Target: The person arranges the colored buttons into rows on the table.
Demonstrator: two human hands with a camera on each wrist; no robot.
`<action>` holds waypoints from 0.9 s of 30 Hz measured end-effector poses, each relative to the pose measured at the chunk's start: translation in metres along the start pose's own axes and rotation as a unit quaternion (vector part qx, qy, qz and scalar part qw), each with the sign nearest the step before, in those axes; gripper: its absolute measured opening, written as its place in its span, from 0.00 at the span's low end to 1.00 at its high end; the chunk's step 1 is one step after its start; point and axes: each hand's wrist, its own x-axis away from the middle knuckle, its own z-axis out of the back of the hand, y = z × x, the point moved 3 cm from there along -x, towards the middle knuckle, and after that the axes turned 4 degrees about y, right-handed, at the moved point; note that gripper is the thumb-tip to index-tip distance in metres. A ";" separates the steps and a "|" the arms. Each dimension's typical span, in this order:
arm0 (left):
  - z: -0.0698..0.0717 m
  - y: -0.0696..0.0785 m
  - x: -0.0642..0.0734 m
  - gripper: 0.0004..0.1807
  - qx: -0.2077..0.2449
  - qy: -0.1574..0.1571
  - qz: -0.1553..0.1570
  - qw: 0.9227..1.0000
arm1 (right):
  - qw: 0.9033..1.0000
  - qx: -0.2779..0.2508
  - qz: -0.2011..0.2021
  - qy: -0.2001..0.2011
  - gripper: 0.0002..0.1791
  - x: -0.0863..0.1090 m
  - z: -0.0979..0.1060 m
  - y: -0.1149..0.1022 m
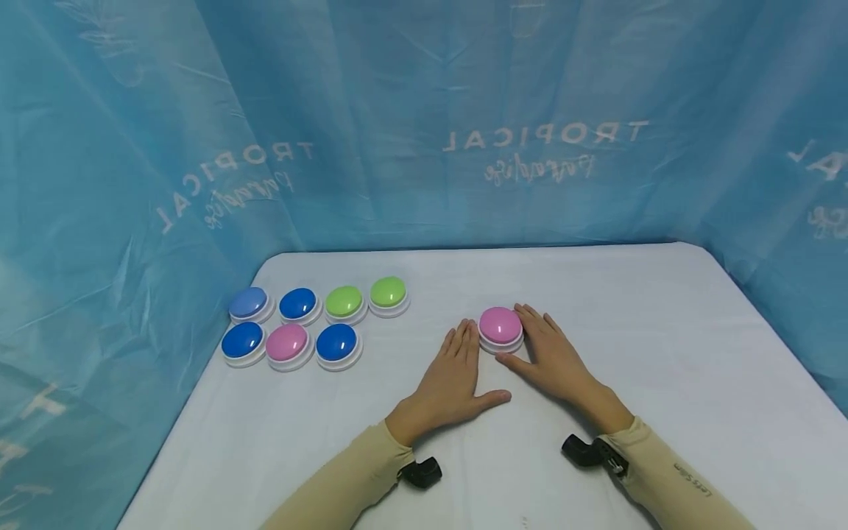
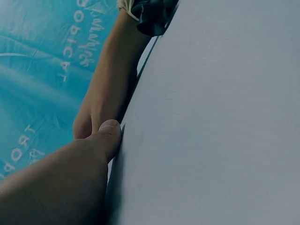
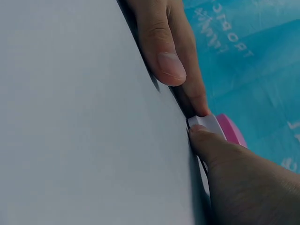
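A pink push button point(image 1: 500, 326) with a round white base sits on the white table, between the two hands. My right hand point(image 1: 559, 364) holds it from the right, with the thumb at the near edge of the base and the fingers along the far right side. In the right wrist view the thumb point(image 3: 201, 138) presses against the white base beside the pink dome point(image 3: 230, 130). My left hand point(image 1: 450, 383) lies flat with straight fingers, their tips at the left side of the base. Its thumb point(image 1: 493, 400) points away to the right.
Several more push buttons stand in two rows at the left of the table: light blue point(image 1: 248, 302), dark blue point(image 1: 297, 302), green point(image 1: 344, 300) and pink point(image 1: 287, 342) among them. A blue printed curtain point(image 1: 397, 199) hangs behind and beside the white table point(image 1: 662, 316).
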 end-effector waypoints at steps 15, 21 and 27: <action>-0.025 0.059 -0.092 0.63 -0.029 -0.009 -0.028 0.999 | 0.993 0.021 -0.110 0.047 0.58 0.012 0.045 0.074; -0.034 0.081 -0.120 0.63 -0.032 -0.020 -0.030 0.999 | 0.984 0.026 -0.154 0.084 0.59 0.018 0.055 0.095; -0.039 0.102 -0.145 0.63 -0.037 -0.021 -0.028 0.999 | 0.970 0.034 -0.211 0.116 0.59 0.022 0.066 0.110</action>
